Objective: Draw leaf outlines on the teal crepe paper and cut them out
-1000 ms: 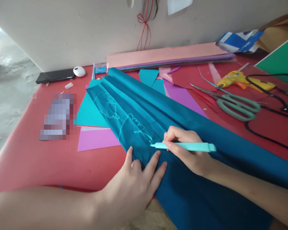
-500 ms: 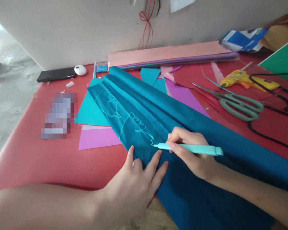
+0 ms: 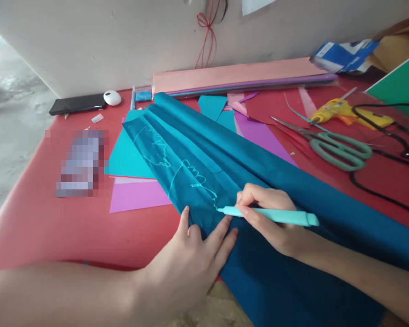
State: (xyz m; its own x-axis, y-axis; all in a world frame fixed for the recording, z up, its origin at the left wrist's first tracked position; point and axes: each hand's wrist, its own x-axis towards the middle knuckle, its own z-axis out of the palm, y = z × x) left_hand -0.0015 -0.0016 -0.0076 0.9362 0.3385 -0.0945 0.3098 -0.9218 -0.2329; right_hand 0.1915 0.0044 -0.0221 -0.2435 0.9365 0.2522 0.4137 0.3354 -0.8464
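Observation:
A long folded teal cloth (image 3: 259, 181) lies slantwise across the red table (image 3: 37, 227), with a pale scalloped line drawn along its near fold. My right hand (image 3: 269, 218) is closed around a mint-green marker (image 3: 272, 215), its tip touching the cloth at the end of the drawn line. My left hand (image 3: 191, 259) lies flat on the cloth's near edge, fingers spread, right beside the marker tip.
Cyan paper (image 3: 126, 159) and pink paper (image 3: 136, 195) lie under the cloth at the left. Green-handled scissors (image 3: 337, 150), a yellow glue gun (image 3: 347, 113) and black cable (image 3: 385, 190) sit at the right. A black phone (image 3: 77, 104) and white mouse (image 3: 112, 97) lie by the wall.
The marker tip has crept down the cloth toward me, lengthening the pale line slightly. My left hand has stayed pressed in place.

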